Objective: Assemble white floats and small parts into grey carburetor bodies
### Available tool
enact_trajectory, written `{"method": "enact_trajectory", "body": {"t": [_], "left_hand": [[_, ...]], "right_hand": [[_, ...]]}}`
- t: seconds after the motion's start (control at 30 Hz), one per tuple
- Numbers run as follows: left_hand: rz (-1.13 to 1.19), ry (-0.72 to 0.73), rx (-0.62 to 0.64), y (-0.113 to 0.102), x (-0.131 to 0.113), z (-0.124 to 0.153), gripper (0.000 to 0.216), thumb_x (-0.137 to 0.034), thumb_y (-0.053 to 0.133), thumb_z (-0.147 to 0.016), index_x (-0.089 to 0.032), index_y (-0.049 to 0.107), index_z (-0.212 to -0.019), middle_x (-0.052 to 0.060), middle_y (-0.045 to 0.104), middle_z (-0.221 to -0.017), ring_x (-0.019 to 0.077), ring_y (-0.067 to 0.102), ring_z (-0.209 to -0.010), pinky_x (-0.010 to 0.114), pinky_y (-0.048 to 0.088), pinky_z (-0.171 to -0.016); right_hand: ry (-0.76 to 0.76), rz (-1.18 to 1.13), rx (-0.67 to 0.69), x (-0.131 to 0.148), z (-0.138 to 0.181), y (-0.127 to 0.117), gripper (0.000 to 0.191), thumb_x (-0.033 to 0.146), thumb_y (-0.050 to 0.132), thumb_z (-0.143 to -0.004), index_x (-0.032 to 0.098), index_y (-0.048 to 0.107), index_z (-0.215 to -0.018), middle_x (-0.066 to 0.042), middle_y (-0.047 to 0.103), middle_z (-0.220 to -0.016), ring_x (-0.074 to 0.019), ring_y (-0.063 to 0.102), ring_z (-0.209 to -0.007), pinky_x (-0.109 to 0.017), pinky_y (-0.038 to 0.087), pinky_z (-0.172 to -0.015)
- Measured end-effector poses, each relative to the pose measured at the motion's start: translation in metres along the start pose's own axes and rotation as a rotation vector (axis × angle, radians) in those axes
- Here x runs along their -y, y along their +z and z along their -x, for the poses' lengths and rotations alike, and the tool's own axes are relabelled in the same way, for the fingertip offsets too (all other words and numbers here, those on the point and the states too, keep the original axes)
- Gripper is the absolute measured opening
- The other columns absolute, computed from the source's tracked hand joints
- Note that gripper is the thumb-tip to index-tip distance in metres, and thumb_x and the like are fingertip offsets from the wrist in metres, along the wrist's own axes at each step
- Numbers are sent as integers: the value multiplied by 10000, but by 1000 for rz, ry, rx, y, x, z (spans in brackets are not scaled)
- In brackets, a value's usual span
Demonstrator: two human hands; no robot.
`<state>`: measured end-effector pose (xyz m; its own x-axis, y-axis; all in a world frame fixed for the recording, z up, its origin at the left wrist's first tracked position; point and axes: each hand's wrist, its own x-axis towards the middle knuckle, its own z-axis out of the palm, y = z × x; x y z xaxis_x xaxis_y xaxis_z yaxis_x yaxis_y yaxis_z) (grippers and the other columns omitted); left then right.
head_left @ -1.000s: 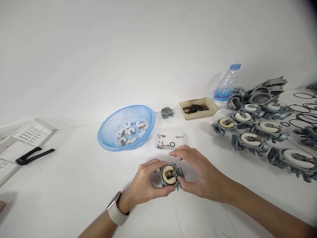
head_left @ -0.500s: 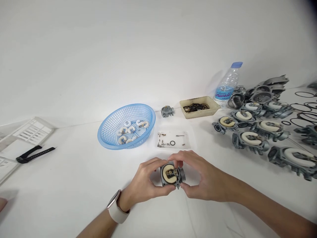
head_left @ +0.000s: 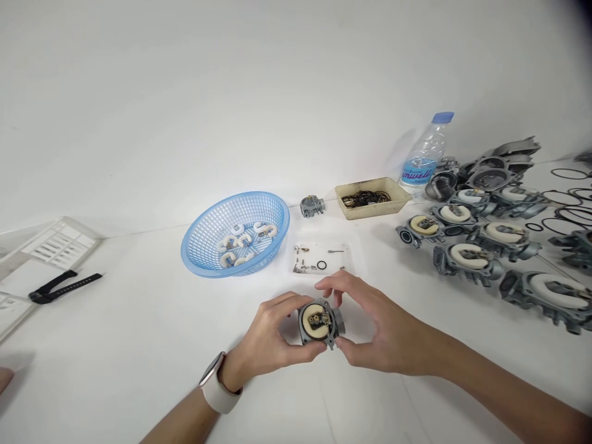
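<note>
A small metal carburetor body [head_left: 337,322] is held low over the table, its open face up. A cream C-shaped float [head_left: 307,325] sits in it around brass jets [head_left: 314,319]. My left hand [head_left: 268,336], with a watch [head_left: 219,385] on its wrist, grips the body from the left between fingers and thumb. My right hand [head_left: 374,330] is around the right side, open. Its thumb is at the lower right edge, and its curled fingers are raised just above the top edge.
Beyond lie a clear tray [head_left: 354,246] of small parts, a blue basket [head_left: 194,268] with white floats, and a bin [head_left: 365,213] of black rings. Several carburetors [head_left: 467,259] and a bottle [head_left: 420,160] stand right. A black strap [head_left: 69,288] lies left; another person's fingertip [head_left: 4,377] shows.
My right fingers have lifted off the carburetor's top edge while the thumb stays by its lower right. The left hand keeps its grip. The view has shifted slightly.
</note>
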<state>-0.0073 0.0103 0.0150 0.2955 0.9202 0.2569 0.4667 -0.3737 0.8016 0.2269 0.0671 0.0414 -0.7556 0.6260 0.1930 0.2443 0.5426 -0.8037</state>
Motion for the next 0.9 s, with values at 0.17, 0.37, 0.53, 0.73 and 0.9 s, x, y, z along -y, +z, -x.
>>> {"method": "enact_trajectory", "body": {"t": [0.17,0.37,0.53,0.73,0.9], "left_hand": [[2,17,6,0,0,-1,520,-274,865,-723,-247,668,-1204,36,729,-1084,206,686,-930,319,544,-846],[8,21,1,0,-1,-1,529,-270,874,-714,-242,669,-1201,29,728,-1092,201,690,-944,311,543,-859],[9,20,3,0,-1,-1,537,-241,869,-708,-248,664,-1204,24,725,-1110,203,689,-970,313,543,-881],[7,25,2,0,0,-1,527,-262,870,-715,-249,666,-1200,21,727,-1077,199,685,-933,319,542,-848],[1,8,9,0,0,0,524,-260,866,-715,-254,665,-1199,19,725,-1087,202,682,-943,322,539,-850]], "right_hand": [[57,-12,28,0,0,0,686,134,654,-784,350,415,-1389,-23,589,-1127,-227,573,-1035,-413,504,-933],[-24,85,16,-1,-3,1,691,124,645,-756,342,420,-1371,-44,541,-1261,-233,568,-1052,-433,493,-950],[-58,216,-96,-3,-4,5,632,131,630,-760,323,460,-1339,-77,512,-1323,-265,560,-1095,-461,480,-960],[18,78,-5,1,-1,0,659,143,639,-759,338,429,-1353,-16,606,-1137,-232,575,-1017,-424,492,-929],[32,36,7,2,-1,-1,674,130,644,-750,356,425,-1347,-10,573,-1175,-218,565,-1015,-409,493,-922]]}}
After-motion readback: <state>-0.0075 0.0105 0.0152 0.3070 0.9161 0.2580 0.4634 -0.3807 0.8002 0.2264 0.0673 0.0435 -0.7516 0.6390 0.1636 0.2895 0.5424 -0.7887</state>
